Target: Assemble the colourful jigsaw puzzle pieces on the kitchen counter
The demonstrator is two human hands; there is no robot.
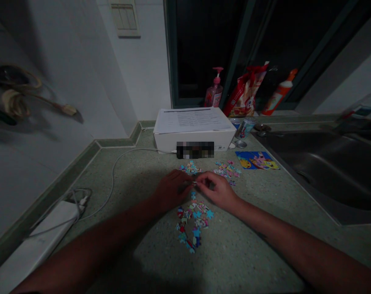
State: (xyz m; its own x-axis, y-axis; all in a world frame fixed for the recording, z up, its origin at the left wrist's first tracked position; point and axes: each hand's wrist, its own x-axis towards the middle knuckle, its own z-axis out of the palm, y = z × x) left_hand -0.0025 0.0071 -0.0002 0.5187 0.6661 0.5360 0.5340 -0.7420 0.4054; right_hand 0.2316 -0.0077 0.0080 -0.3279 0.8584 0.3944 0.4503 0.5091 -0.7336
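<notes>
While right grip (217,190) is pinching tiny jigsaw piece (194,183) at fingertips, left grip (173,190) is curling half-closed just beside it, hold unclear. Main pile (193,222), far pile (189,167) and side pile (228,169) are lying loose on counter (133,171); no assembled section showing, picture card (257,160) lying beyond.

Surface (231,249): speckled green.
Middle: puzzle pieces (193,222) in three loose piles.
Back: white box (194,141), can (245,128), picture card (257,160).
Left: power strip (50,232), white cable (112,179).

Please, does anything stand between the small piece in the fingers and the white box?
Yes: a small heap of jigsaw pieces lies on the counter between that piece and the white box.
</notes>
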